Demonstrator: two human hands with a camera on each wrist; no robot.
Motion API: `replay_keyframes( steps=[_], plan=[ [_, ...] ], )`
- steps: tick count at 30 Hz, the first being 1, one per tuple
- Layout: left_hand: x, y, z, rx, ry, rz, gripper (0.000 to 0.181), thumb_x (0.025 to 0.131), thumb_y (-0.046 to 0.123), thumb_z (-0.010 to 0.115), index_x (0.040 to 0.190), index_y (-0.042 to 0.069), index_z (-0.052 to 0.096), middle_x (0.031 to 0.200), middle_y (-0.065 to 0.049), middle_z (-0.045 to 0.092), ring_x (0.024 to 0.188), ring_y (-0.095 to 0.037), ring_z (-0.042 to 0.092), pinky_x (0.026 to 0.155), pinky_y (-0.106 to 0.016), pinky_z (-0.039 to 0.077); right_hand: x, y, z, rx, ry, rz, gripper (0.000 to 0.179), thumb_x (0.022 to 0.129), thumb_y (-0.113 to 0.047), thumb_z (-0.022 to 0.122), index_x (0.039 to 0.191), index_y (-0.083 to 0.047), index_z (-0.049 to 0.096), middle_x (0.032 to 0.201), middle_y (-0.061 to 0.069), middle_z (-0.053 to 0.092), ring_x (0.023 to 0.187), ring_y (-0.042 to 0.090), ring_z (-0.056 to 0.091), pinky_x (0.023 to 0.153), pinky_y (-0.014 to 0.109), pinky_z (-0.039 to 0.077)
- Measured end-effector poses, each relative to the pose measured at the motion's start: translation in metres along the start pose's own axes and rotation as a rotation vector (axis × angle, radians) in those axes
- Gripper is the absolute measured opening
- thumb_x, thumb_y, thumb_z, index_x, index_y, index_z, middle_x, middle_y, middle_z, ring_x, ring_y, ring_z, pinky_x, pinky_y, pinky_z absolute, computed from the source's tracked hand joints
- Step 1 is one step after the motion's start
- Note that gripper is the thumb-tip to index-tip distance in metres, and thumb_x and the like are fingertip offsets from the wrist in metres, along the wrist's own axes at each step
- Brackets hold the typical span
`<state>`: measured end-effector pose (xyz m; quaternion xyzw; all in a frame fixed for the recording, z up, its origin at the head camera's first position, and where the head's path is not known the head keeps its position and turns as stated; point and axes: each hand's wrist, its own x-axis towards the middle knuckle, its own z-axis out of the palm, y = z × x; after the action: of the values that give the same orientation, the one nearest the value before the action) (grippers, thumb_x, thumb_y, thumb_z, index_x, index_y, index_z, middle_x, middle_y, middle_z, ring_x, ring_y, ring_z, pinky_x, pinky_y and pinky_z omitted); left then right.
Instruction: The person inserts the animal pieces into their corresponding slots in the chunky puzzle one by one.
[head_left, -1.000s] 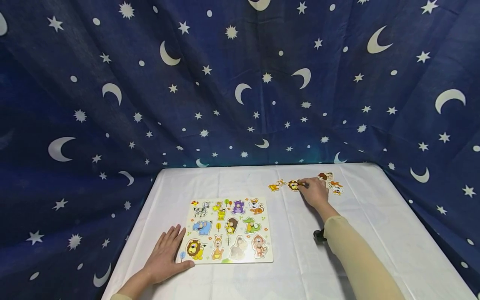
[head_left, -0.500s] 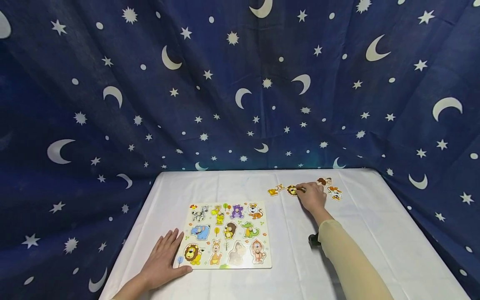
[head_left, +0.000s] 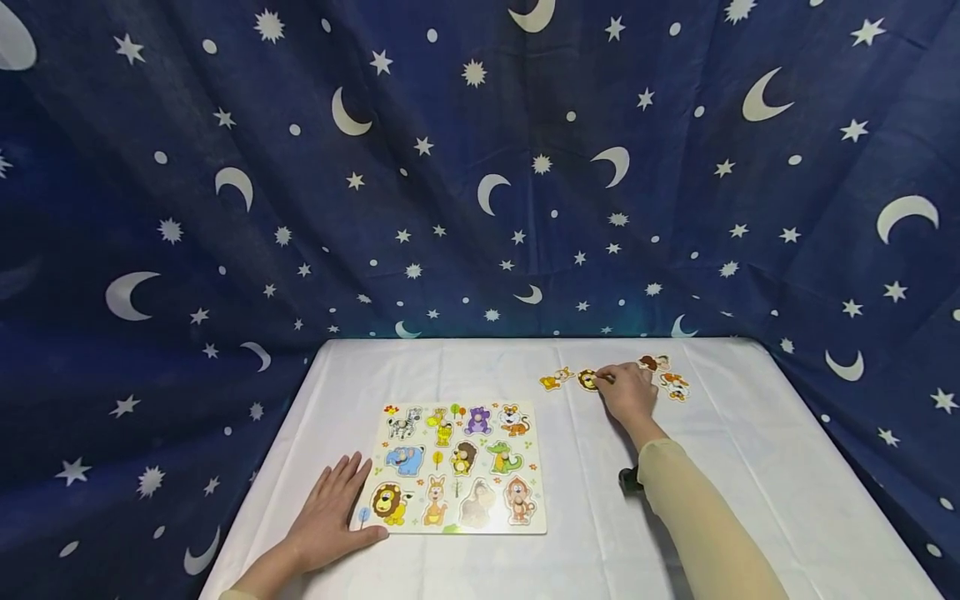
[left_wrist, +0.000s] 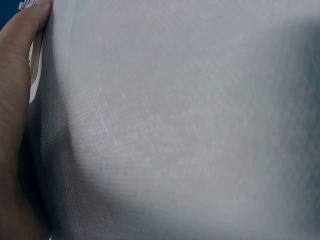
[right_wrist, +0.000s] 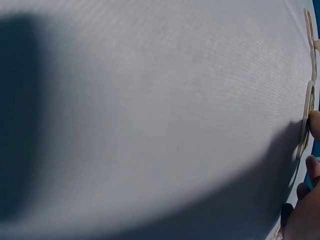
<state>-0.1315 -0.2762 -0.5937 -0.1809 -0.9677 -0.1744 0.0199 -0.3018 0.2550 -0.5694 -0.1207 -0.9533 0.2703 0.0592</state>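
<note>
My right hand (head_left: 628,393) is at the back right of the table, its fingertips pinching a lion puzzle piece (head_left: 587,381). In the right wrist view a fingertip (right_wrist: 315,125) lies against that piece, seen edge-on. My left hand (head_left: 327,518) rests flat beside the animal puzzle board (head_left: 537,425), fingers spread along its left edge and thumb at the lower left corner. The board bears colourful animal shapes, with a pale gorilla shape (head_left: 477,504) in the bottom row. Part of the left hand (left_wrist: 15,75) shows in the left wrist view.
Left of the lion lies a kangaroo piece (head_left: 556,379). A tiger piece (head_left: 675,386) and a brown animal piece (head_left: 654,362) lie right of the hand. White cloth (head_left: 465,367) covers the table; a dark blue star-and-moon curtain (head_left: 450,167) hangs behind.
The head view has shifted slightly. The right hand stays at the lion piece with its fingers drawn in a little; the left hand keeps its place by the board.
</note>
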Motion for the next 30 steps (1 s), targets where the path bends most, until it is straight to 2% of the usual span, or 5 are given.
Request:
replay_keyframes(
  steps=[12, 19, 30],
  plan=[
    [0.001, 0.0, -0.001, -0.012, -0.034, -0.034, 0.113, 0.078, 0.078, 0.068, 0.159, 0.007, 0.036, 0.166, -0.017, 0.028, 0.154, -0.038, 0.018, 0.124, -0.054, 0.01, -0.005, 0.006, -0.003, -0.001, 0.029, -0.009, 0.025, 0.097, -0.03, 0.069, 0.107, -0.008, 0.073, 0.13, 0.022, 0.055, 0.126, 0.044, 0.039, 0.098, 0.065, 0.035],
    [0.001, -0.002, 0.0, -0.023, -0.051, -0.038, 0.115, 0.077, 0.079, 0.068, 0.161, 0.009, 0.033, 0.167, -0.015, 0.025, 0.155, -0.037, 0.014, 0.125, -0.05, 0.004, -0.008, 0.009, -0.003, 0.04, 0.03, -0.025, 0.024, 0.095, -0.028, 0.07, 0.11, -0.009, 0.075, 0.124, 0.018, 0.061, 0.115, 0.042, 0.045, 0.091, 0.061, 0.037],
    [0.001, -0.001, 0.001, -0.021, -0.012, -0.025, 0.112, 0.077, 0.078, 0.069, 0.159, 0.008, 0.036, 0.166, -0.017, 0.028, 0.153, -0.039, 0.019, 0.125, -0.049, 0.006, -0.007, 0.013, -0.001, 0.046, 0.038, -0.021, 0.023, 0.097, -0.028, 0.07, 0.11, -0.01, 0.076, 0.122, 0.017, 0.06, 0.114, 0.041, 0.045, 0.091, 0.061, 0.037]
  ],
)
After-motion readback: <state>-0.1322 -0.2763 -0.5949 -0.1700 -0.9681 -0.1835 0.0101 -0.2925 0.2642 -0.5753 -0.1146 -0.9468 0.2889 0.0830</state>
